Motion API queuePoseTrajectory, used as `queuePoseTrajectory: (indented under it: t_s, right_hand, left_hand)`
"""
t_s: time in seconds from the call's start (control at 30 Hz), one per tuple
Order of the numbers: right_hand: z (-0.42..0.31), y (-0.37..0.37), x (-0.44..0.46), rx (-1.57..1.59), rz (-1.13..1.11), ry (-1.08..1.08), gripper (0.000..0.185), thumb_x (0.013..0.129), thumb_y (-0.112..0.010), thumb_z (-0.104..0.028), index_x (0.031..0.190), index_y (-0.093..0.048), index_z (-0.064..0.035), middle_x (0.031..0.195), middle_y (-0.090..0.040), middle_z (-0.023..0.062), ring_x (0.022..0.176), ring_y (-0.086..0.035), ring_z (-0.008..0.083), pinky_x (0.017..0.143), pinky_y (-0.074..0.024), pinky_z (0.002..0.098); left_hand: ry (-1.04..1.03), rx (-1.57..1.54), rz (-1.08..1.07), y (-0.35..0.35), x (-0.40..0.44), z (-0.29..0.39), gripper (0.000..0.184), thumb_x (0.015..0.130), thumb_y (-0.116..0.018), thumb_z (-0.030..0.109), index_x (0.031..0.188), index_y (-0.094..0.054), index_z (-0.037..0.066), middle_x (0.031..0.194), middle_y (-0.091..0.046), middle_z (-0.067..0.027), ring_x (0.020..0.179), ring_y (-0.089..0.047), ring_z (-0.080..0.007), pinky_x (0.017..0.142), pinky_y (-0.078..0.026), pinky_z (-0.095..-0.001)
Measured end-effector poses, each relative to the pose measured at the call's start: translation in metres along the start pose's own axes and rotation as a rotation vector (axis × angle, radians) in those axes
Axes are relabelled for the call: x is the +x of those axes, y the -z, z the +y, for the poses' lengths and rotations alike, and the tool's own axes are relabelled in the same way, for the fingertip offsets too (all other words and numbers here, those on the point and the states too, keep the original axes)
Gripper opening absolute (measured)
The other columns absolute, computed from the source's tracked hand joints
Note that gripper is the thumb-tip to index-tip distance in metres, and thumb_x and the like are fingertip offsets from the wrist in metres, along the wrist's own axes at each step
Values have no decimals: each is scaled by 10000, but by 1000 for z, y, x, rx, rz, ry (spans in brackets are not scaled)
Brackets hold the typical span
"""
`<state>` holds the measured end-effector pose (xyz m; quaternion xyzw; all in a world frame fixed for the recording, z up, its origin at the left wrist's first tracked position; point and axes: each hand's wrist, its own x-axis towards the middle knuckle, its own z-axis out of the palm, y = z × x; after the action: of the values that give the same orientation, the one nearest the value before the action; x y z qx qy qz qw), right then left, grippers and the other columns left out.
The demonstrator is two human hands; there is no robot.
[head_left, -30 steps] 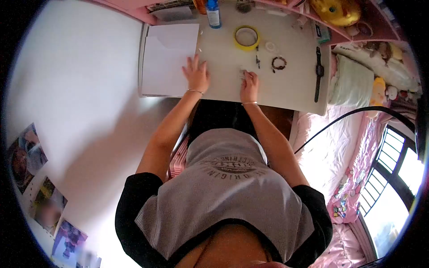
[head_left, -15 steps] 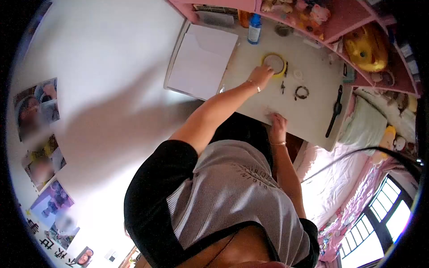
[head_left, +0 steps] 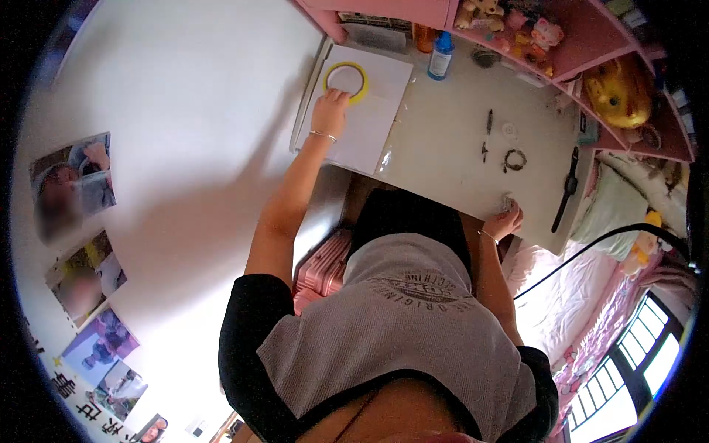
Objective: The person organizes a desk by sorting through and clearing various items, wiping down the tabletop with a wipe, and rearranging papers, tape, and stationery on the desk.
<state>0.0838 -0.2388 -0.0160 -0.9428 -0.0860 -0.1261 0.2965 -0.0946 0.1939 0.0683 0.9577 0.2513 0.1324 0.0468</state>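
Observation:
My left hand (head_left: 330, 116) is closed on the near rim of a yellow roll of tape (head_left: 362, 85), over white paper (head_left: 377, 111) at the desk's left side. Whether the roll touches the paper, I cannot tell. My right hand (head_left: 505, 221) is at the front edge of the desk, its fingers pressed together around a small, pale, crumpled-looking thing (head_left: 507, 200) that is too blurred to name. Beyond that hand lie a beaded bracelet (head_left: 515, 160), a pen (head_left: 489, 122), a small dark item (head_left: 484, 152) and a white round piece (head_left: 509, 131).
A black watch (head_left: 567, 190) lies along the right edge of the desk (head_left: 450, 140). At the back stand a blue bottle (head_left: 440, 56) and a pink shelf (head_left: 569, 44) with toys. A dark cable (head_left: 591, 251) crosses at right, over the bed.
My left hand has carried the roll of tape leftward from mid-desk to over the paper, uncovering the pen. My right hand has moved right along the desk edge with the pale thing.

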Motion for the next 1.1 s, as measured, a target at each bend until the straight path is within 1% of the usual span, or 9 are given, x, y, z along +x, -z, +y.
queuePoseTrajectory:
  t_s: [0.07,0.23,0.33,0.43,0.57,0.67,0.7,0.8,1.1]
  right_hand:
    - [8,3,0,-12,-28,81,404,751,-417,13,1125,-526,-91,1113,-517,124,1058,-458,307,938,-289,446]
    - [0,5,-2,21,-26,40,393,764,-422,1,1137,-515,-83,1137,-509,125,1090,-444,301,946,-284,447]
    - [3,1,-4,-32,-20,56,429,751,-507,-23,1172,-490,-98,1184,-466,135,1101,-413,327,941,-297,463]
    - [4,3,-3,-55,-62,52,467,734,-564,-42,1188,-480,-108,1212,-441,136,1112,-397,330,942,-297,466]
    - [6,4,-4,-62,-51,66,450,747,-557,-62,1188,-480,-113,1210,-443,135,1131,-394,314,947,-293,460]
    - [3,1,-3,-63,-30,39,442,751,-446,30,1170,-494,-101,1185,-471,144,1127,-410,325,957,-281,445]
    - [5,0,-4,-73,-29,24,442,752,-447,31,1170,-495,-103,1186,-469,144,1129,-409,324,956,-282,444]
    - [5,-2,-6,-95,-23,-5,442,754,-447,36,1169,-497,-106,1191,-462,144,1134,-404,321,956,-283,444]
    - [6,-6,-6,-113,-15,49,478,719,-427,64,1169,-493,-81,1172,-474,133,1132,-410,301,951,-270,452]
  left_hand:
    - [10,-33,1,-4,5,-9,272,736,-563,56,1006,-575,82,985,-571,-61,1015,-513,-254,821,-432,-392]
    - [-12,-288,-37,-21,36,-31,400,736,-630,88,1127,-544,101,1087,-566,-107,1074,-499,-270,886,-416,-373]
    - [36,-643,-386,31,92,-19,505,761,-672,168,1217,-476,78,1161,-550,-120,1089,-506,-241,934,-394,-340]
    - [42,-538,-617,28,144,-34,654,712,-716,212,1300,-433,163,1269,-495,-97,1157,-470,-231,942,-388,-318]
    - [-15,-264,-579,25,184,-33,679,607,-773,287,1223,-508,177,1243,-514,-80,1143,-475,-242,961,-377,-353]
    - [-155,-250,-711,-5,208,-49,648,597,-772,285,1190,-532,185,1241,-514,-75,1137,-478,-242,960,-379,-359]
    - [-197,-170,-625,-14,207,-53,592,625,-760,258,1173,-547,190,1209,-537,-76,1109,-500,-236,944,-396,-351]
    - [-89,-364,-468,-18,202,-59,591,660,-772,297,1177,-535,134,1169,-554,-105,1077,-518,-228,931,-406,-342]
    - [-18,-176,-555,-19,202,-79,542,755,-685,373,1212,-530,126,1179,-563,-110,1069,-533,-254,920,-406,-335]
